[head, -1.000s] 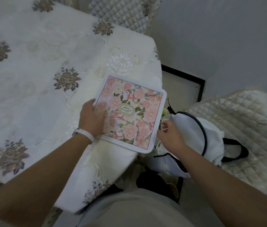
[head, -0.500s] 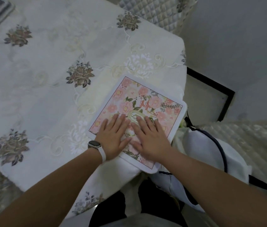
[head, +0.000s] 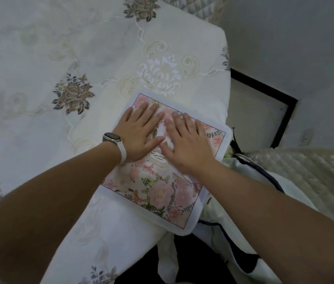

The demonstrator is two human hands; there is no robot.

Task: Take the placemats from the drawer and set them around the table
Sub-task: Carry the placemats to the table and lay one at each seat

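Note:
A square placemat (head: pixel 158 193) with pink flowers and a white border lies flat near the table's right corner. The table (head: pixel 39 68) wears a white embroidered cloth. Both hands lie palm down on the far half of the placemat, fingers straight and spread. My left hand (head: pixel 139 132), with a white watch at the wrist, presses the mat's left part. My right hand (head: pixel 186 144) presses beside it, thumbs almost touching. The mat's near right corner hangs slightly past the table edge.
A white bag with dark trim (head: pixel 250 181) sits on a quilted chair (head: pixel 315 177) just right of the table corner. Another quilted chair back (head: pixel 199 7) stands at the far edge. A grey wall (head: pixel 295 37) is close on the right.
Both hands slid forward over the placemat, from its near half to its far half. One second ago the right hand was off the mat, beside the bag.

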